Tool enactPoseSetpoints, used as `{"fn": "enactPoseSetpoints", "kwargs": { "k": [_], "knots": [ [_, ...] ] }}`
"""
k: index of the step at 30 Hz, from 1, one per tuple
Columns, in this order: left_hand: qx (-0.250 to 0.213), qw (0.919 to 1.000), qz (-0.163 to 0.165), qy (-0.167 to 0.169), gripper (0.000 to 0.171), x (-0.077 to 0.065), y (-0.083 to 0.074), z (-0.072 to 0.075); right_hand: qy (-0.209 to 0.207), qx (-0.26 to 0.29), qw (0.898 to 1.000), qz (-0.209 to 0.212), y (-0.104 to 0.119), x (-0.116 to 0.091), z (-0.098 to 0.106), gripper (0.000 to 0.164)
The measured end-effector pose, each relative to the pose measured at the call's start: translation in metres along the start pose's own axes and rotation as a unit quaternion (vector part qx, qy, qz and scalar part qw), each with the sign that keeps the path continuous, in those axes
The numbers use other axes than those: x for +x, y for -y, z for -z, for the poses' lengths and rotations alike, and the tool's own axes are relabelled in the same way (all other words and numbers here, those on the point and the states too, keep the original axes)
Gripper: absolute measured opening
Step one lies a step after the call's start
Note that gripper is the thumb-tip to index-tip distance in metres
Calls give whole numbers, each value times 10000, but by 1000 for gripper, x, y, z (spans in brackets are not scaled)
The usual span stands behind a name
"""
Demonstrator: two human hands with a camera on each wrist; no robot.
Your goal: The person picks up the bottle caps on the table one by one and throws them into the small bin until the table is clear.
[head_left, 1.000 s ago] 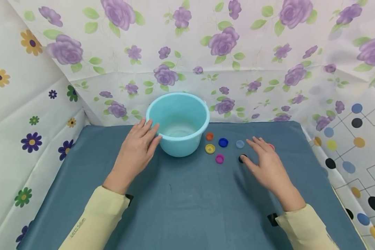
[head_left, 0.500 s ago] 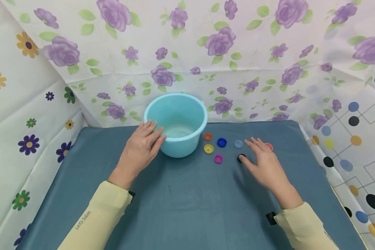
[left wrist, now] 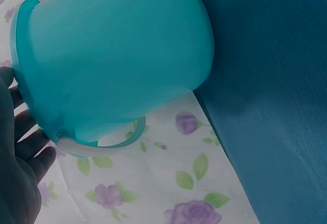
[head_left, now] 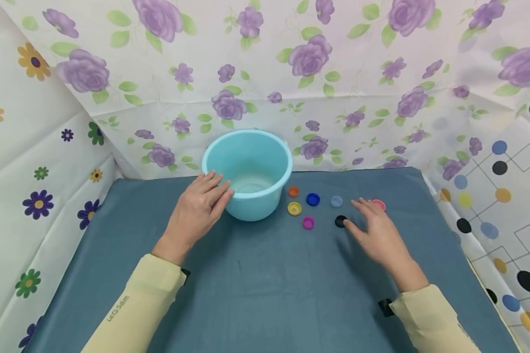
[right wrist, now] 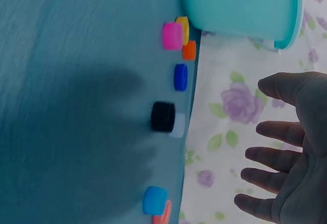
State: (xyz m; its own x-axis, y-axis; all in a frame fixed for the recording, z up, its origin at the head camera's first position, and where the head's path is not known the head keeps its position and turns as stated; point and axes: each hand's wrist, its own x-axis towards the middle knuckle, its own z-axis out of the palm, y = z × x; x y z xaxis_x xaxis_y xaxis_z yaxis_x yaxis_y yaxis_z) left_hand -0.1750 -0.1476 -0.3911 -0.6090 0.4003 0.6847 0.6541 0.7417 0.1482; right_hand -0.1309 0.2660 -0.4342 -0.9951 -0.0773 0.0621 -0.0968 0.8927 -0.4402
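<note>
A light blue plastic basin (head_left: 253, 206) stands upright near the back of the table. At its near-left rim is my left hand (head_left: 194, 211), fingers extended; in the left wrist view its fingertips lie close to the rim, and I cannot tell whether they press it. My right hand (head_left: 380, 238) hovers over small bottle caps with fingers spread, holding nothing. Nearest its thumb is a black cap (head_left: 340, 221); a pink cap (head_left: 379, 204) shows beyond its fingers. The right wrist view also shows a bright blue cap (right wrist: 155, 200), which the hand hides in the head view.
Between basin and right hand lie orange (head_left: 293, 191), yellow (head_left: 294, 209), dark blue (head_left: 312, 199), magenta (head_left: 308, 223) and pale blue (head_left: 336, 201) caps. The basin's handle (left wrist: 117, 144) hangs at its back. Patterned cloth (head_left: 265, 73) walls the blue-grey table (head_left: 265, 294).
My left hand has shifted a little right along the basin's rim. My right hand has drawn slightly away from the black cap, which shows more fully. The caps and basin stay put.
</note>
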Motion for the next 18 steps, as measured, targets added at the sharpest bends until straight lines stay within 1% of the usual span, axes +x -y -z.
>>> {"fn": "enactPoseSetpoints", "kwargs": {
  "k": [2, 6, 9, 14, 18],
  "knots": [
    [-42, 10000, -12, -13, 32, 0, 1, 0, -25, 112, 9999, -70, -8, 0, 0, 65],
    [-90, 9999, -50, -27, 32, 0, 2, 0, -308, 315, 9989, -167, -27, -1, 1, 62],
    [-100, 9999, -59, -31, 32, 0, 3, 0, -470, 319, 9980, -285, -40, -2, 3, 63],
    [-165, 9998, -75, -89, 32, -1, 3, -1, -393, 231, 9973, -577, -62, -8, 6, 66],
    [-234, 9996, -52, -137, 31, -1, 5, -2, -280, 202, 9972, -665, -78, -12, 4, 63]
  ]
}}
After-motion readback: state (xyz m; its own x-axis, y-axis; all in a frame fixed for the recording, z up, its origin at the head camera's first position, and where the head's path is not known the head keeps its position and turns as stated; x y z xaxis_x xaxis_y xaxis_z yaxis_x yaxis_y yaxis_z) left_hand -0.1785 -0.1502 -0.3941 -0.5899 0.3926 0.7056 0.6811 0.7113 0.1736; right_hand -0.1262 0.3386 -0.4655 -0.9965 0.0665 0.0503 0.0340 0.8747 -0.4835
